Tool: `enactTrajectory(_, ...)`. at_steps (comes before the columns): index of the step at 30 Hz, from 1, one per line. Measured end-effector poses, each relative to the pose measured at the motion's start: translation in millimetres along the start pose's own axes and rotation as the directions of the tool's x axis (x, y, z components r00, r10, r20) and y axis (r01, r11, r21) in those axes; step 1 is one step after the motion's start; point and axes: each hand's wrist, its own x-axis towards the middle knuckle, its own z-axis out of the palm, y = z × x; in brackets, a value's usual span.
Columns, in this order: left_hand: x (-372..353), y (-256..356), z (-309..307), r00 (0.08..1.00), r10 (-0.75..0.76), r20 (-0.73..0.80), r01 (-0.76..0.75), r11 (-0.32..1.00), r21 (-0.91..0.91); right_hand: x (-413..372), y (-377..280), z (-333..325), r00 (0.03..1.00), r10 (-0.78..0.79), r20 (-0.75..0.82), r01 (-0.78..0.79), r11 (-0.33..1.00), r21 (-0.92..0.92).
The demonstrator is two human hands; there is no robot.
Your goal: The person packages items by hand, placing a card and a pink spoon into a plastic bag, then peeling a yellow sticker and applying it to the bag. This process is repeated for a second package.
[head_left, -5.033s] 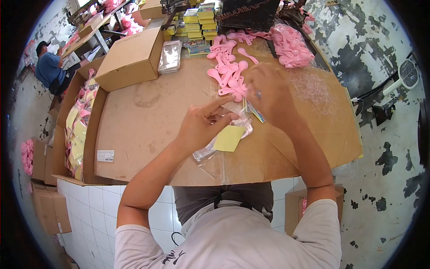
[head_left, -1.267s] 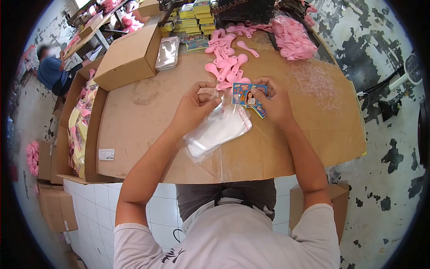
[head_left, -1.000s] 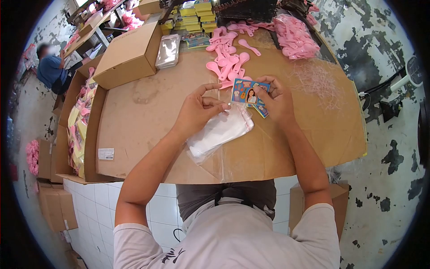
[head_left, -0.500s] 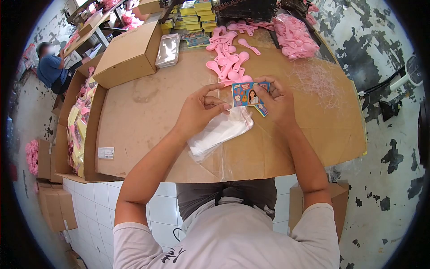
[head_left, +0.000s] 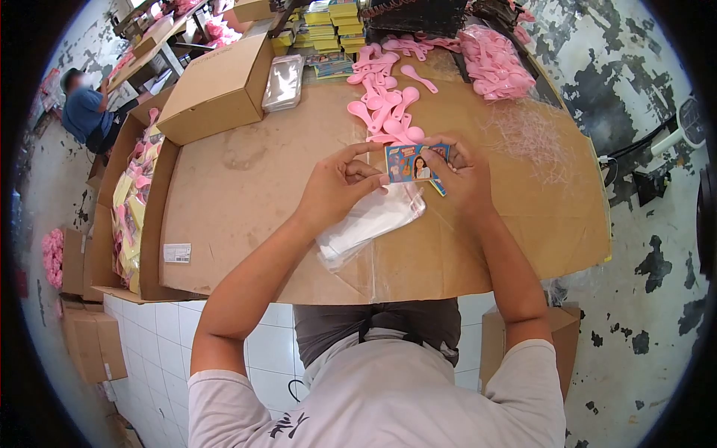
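Left hand (head_left: pixel 334 179) is sitting slightly further right than half a second ago, thumb and index now meeting the left edge of the illustrated card (head_left: pixel 403 164); can't tell if they're pinching or only touching. Right hand (head_left: pixel 467 175) is pinching the card's right side, thumb on the printed face. Card is staying between the hands, near the pink plastic spoons (head_left: pixel 385 101); another card (head_left: pixel 439 188) is poking out below. Clear plastic bags (head_left: pixel 373 222) are lying just beside the left hand. Handling well probably means keeping thumb pressure light, card unbent, fingertips on the edges.
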Motion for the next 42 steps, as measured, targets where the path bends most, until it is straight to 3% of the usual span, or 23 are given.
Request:
enactTrajectory(3, 1, -3, -2, 1.0, 0.014, -0.023, -0.013, 1.0, 0.02, -1, -7, -3, 0.99, -0.08, 0.118, 0.099, 0.981, -0.165)
enactTrajectory(6, 1, -7, -3, 0.999, 0.041, -0.015, -0.04, 0.997, 0.069, -1, -17, -5, 0.971, 0.017, 0.24, 0.051, 0.96, -0.275)
enactTrajectory(9, 2, -10, -1, 0.998, 0.049, 0.031, -0.052, 0.993, 0.109, -2, -28, 3, 0.959, -0.039, 0.281, 0.122, 0.95, -0.286)
enactTrajectory(11, 2, -12, 2, 0.998, 0.06, 0.036, -0.063, 0.993, 0.102, -5, -9, 12, 0.981, -0.024, 0.193, 0.055, 0.986, -0.158)
enactTrajectory(15, 3, -13, 1, 0.999, 0.045, -0.008, -0.045, 0.999, 0.02, 0, -12, 8, 0.945, 0.248, 0.212, -0.264, 0.963, 0.047)
enactTrajectory(19, 6, -16, -4, 0.998, 0.033, -0.047, -0.039, 0.992, -0.121, 6, -9, -4, 0.977, 0.192, 0.088, -0.191, 0.981, -0.022)
enactTrajectory(21, 5, -14, -4, 0.997, 0.012, -0.078, -0.018, 0.997, -0.073, 8, -14, -2, 0.976, 0.212, -0.04, -0.211, 0.977, 0.018)
enactTrajectory(27, 3, -5, -1, 0.996, 0.015, -0.089, -0.016, 1.0, -0.008, 7, -13, 3, 0.975, 0.198, -0.102, -0.193, 0.979, 0.061)
enactTrajectory(31, 2, -4, 0, 0.996, 0.018, -0.09, -0.017, 1.0, 0.006, 7, -11, 1, 0.982, 0.181, -0.061, -0.176, 0.982, 0.075)
enactTrajectory(36, 5, -15, 0, 0.993, 0.044, -0.105, -0.056, 0.992, -0.113, 4, -12, 5, 0.987, 0.16, 0.001, -0.159, 0.977, 0.14)
enactTrajectory(42, -1, -3, 2, 0.998, 0.036, -0.045, -0.034, 0.999, 0.04, 6, -21, -7, 0.958, 0.075, 0.278, -0.022, 0.982, -0.189)
